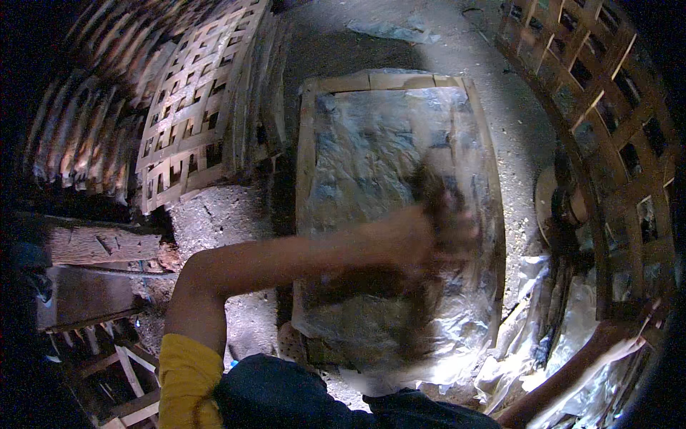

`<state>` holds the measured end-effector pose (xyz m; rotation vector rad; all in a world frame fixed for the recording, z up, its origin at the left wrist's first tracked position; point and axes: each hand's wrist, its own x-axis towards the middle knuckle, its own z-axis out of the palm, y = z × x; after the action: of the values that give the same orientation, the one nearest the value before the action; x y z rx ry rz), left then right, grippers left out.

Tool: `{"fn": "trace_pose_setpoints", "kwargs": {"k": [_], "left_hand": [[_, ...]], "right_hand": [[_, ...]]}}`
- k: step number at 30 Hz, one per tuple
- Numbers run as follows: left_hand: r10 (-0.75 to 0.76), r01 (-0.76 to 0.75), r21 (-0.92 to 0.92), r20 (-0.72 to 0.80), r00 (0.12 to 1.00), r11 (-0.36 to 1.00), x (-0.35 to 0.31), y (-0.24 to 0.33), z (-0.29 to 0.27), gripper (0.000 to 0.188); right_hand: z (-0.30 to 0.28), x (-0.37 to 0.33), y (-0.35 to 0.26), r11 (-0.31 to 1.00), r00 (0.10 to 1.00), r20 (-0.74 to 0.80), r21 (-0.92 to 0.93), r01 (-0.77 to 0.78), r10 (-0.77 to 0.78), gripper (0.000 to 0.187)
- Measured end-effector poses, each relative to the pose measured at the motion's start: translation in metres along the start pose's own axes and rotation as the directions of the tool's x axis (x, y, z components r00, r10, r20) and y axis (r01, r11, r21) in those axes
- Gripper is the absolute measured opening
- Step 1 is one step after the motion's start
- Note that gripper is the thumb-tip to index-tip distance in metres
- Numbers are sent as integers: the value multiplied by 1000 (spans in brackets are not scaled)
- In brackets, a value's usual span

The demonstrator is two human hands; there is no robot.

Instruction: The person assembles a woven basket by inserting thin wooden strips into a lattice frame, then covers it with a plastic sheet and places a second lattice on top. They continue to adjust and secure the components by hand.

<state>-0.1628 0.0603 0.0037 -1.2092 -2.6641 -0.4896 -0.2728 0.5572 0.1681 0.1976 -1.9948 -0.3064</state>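
My left hand (454, 225) is smeared by motion over the right half of a framed panel. A dark blurred patch shows beside its fingers; I cannot make out whether it is a held thing or a shadow. Crinkled clear plastic sheeting (364, 157) covers the panel, bordered by a wooden frame (488, 161). Out at the far lower right, my right hand (632, 343) has its fingers stretched apart, close to the lower edge of a wooden lattice (629, 279). Whether it touches the lattice is unclear. My left forearm crosses above the sheeting and hides part of it.
Another slatted wooden lattice (193, 100) leans at the upper left, beside corrugated sheets (68, 143). Loose plastic (529, 350) lies right of the panel. A round pale object (549, 207) stands by the right lattice. Wooden boards (103, 243) lie at the left.
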Motion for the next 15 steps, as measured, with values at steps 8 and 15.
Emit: {"fn": "trace_pose_setpoints", "kwargs": {"k": [8,15], "left_hand": [[-631,633,543,-224,743,552,-99,-218,-77,58],[-338,392,288,-221,915,873,-31,-126,-68,43]], "right_hand": [[5,-9,-86,174,610,388,730,-661,691,74],[-4,-14,-87,76,567,446,736,-672,692,72]]}}
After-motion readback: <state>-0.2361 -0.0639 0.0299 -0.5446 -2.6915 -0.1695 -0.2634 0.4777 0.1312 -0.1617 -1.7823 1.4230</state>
